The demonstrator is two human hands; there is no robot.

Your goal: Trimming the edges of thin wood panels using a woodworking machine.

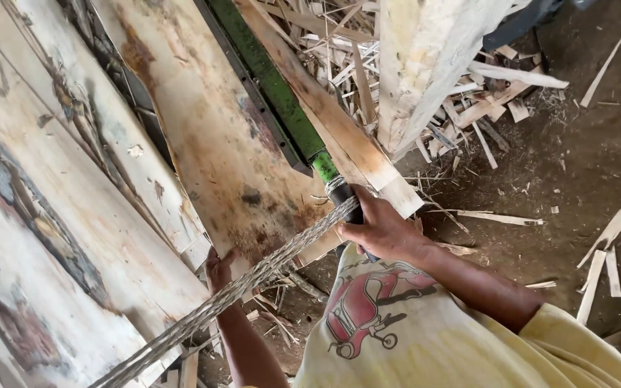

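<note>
My right hand (379,228) grips the black handle end of a long green lever bar (282,97) that runs up and to the left over a stained wooden veneer sheet (217,136). My left hand (217,269) holds the lower edge of that sheet, fingers curled under it. A pale twisted rope (253,276) runs diagonally from the handle down to the lower left, passing over my left wrist. My yellow shirt with a red print fills the bottom right.
More stained veneer sheets (52,215) lie stacked at the left. A pale upright board (418,65) stands at the top centre. Wood offcuts and splinters (483,108) litter the dirt floor (576,165) to the right.
</note>
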